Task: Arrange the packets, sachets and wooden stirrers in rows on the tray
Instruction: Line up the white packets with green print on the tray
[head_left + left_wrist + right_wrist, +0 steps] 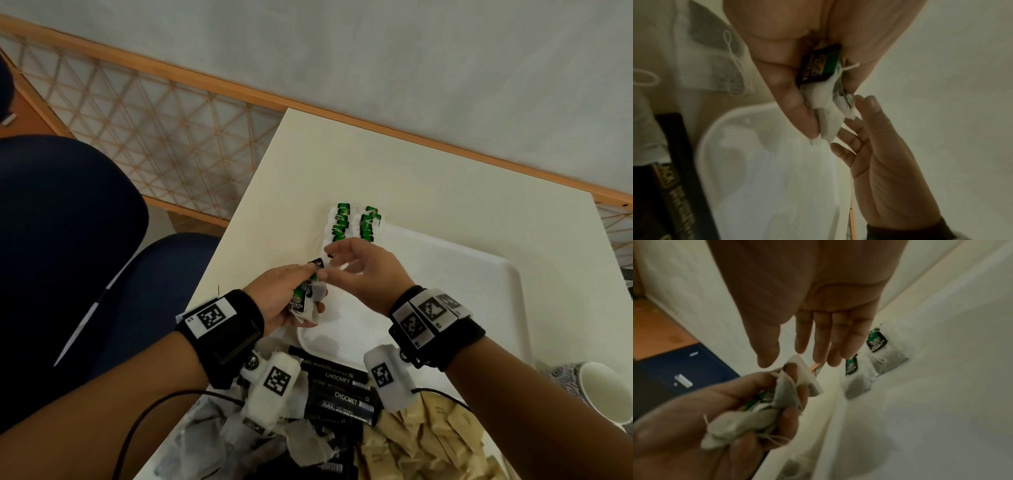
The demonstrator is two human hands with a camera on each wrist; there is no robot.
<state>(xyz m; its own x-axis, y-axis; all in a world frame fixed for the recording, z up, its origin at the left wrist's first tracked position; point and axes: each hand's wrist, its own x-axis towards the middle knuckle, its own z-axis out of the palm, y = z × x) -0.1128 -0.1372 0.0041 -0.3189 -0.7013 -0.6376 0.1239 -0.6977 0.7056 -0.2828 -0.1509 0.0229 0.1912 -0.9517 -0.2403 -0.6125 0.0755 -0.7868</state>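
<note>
My left hand (291, 294) grips a bunch of green-tagged tea bags (306, 303) (826, 104) (764, 408) over the near left corner of the white tray (479, 270). My right hand (356, 270) hovers just right of it, fingers straight and spread, holding nothing; its fingertips (818, 353) reach toward the bunch. Two short rows of green tea bags (356, 222) (865, 363) lie at the tray's far left end. Black Chocmet sachets (342, 394) and brown paper packets (428, 442) lie in a heap near me.
Loose tea bags (301, 442) lie among the heap at the table's near edge. A white paper cup (606, 390) stands at the right. A dark blue chair (68, 246) sits left of the white table (342, 164). Most of the tray's floor is bare.
</note>
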